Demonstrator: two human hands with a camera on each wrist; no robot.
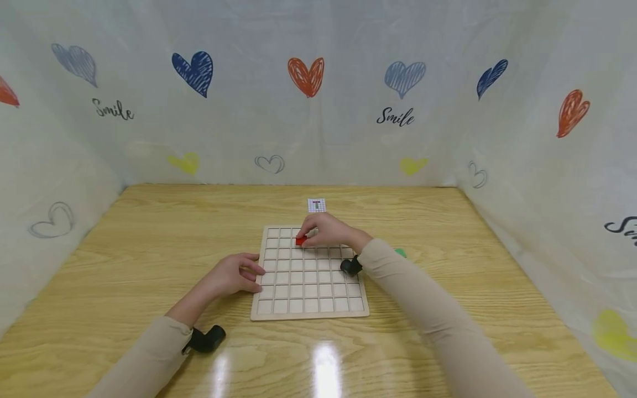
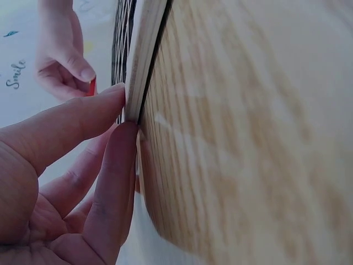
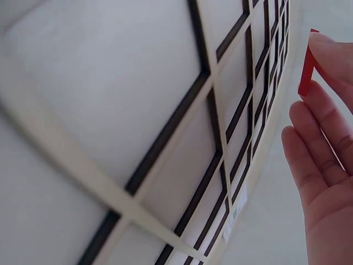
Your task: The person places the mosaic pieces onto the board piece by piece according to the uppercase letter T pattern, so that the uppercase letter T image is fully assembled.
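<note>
Over the pale gridded board [image 1: 311,276], a thin, flat, bright red tile [image 3: 306,69]

Black script [image 1: 395,116] reading "Smile" appears at left and again right of centre on the heart-printed pale backdrop [image 1: 343,33], while similar lettering [image 1: 617,226] on its right side, beginning with "S", runs off the head view's edge.

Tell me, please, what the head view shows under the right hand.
The grid board; some cells cannot be seen, covered by the right hand and its red tile.
</note>
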